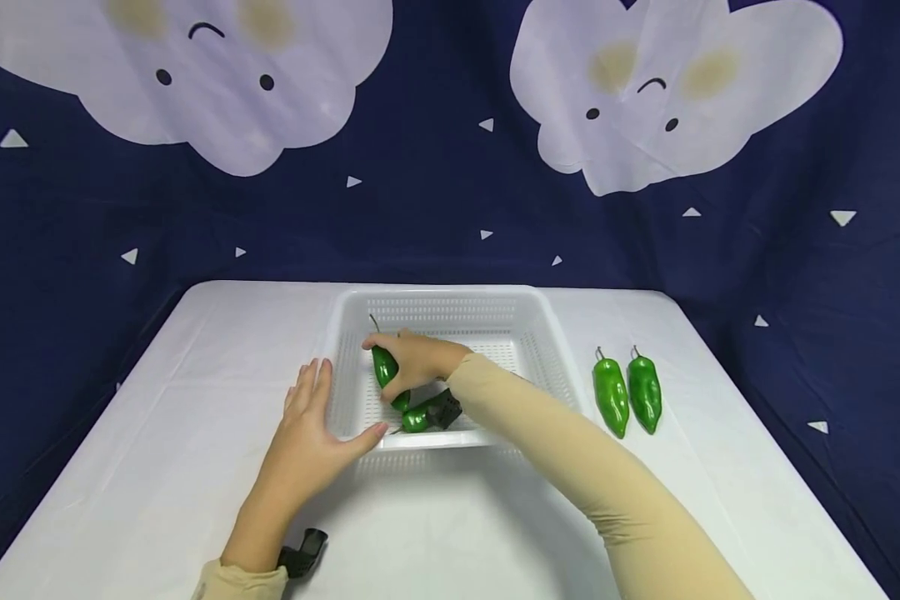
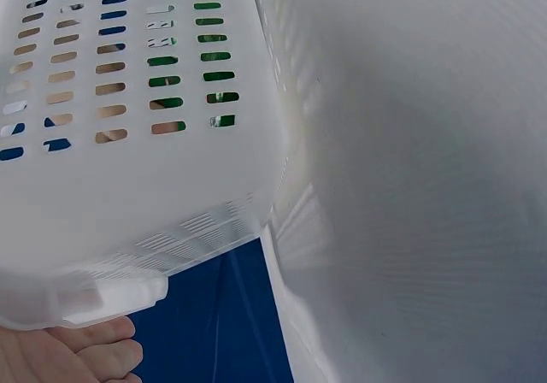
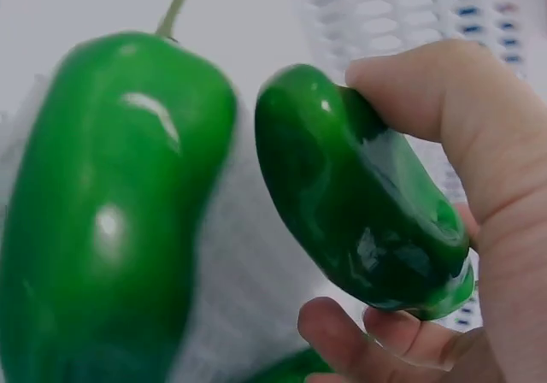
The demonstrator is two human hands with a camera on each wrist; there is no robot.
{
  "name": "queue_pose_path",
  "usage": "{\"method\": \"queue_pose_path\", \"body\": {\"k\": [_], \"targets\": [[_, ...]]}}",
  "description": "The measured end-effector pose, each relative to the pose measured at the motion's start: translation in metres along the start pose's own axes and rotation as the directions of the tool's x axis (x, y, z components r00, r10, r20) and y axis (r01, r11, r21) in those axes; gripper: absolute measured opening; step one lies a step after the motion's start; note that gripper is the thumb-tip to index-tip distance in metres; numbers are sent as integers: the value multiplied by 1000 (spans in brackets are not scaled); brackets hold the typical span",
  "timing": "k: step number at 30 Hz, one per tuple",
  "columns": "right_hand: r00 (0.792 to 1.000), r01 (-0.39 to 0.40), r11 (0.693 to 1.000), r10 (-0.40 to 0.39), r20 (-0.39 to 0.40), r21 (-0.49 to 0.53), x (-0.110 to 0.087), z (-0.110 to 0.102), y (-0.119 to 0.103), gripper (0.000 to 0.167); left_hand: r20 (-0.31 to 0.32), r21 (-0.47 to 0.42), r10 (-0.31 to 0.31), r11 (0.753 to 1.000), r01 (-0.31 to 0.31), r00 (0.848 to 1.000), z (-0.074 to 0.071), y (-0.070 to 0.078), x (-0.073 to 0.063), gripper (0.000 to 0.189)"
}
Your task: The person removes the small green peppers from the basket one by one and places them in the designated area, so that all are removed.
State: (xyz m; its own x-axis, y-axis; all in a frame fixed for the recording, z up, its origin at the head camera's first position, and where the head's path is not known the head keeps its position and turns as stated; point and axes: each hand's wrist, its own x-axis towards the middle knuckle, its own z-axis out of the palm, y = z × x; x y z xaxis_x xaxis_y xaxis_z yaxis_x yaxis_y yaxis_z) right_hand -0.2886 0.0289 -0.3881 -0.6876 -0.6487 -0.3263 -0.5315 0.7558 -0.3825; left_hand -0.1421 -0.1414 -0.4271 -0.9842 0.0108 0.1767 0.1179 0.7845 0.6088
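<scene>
Inside the white perforated basket (image 1: 450,439), my right hand (image 1: 420,360) grips a green pepper (image 1: 384,365) between thumb and fingers, its stem toward the back left. Close up in the right wrist view, the held pepper (image 3: 342,178) is tilted and glossy. Another green pepper (image 1: 416,418) lies in the basket's front, partly covered by a black wrist device. A sliver of green pepper (image 3: 295,368) shows at that view's bottom edge. My left hand (image 1: 311,446) rests at the basket's front left corner, fingers straight along the left side and thumb spread to the front rim.
Two green peppers, one lighter (image 1: 611,396) and one darker (image 1: 645,392), lie side by side on the white table (image 1: 217,375), right of the basket. A dark blue cloth (image 1: 435,217) with clouds hangs behind the table. Below my left wrist sits a black device (image 1: 303,552).
</scene>
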Motion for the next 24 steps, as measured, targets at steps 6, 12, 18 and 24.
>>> {"method": "queue_pose_path", "body": {"k": [6,12,18,24], "targets": [[995,66,997,-63,-83,34,-12,-22,9,92,6,7,-14,1000,14,1000,-2,1,0,122],[984,141,985,-129,-120,99,-39,-48,20,92,11,9,-24,1000,24,1000,-3,3,0,123],[980,179,962,-156,-124,204,-73,-78,38,93,10,9,-32,999,32,999,-4,2,-1,123],[981,166,970,-144,-133,176,-112,-96,64,94,-7,5,2,1000,-2,1000,-2,1,0,121]]}}
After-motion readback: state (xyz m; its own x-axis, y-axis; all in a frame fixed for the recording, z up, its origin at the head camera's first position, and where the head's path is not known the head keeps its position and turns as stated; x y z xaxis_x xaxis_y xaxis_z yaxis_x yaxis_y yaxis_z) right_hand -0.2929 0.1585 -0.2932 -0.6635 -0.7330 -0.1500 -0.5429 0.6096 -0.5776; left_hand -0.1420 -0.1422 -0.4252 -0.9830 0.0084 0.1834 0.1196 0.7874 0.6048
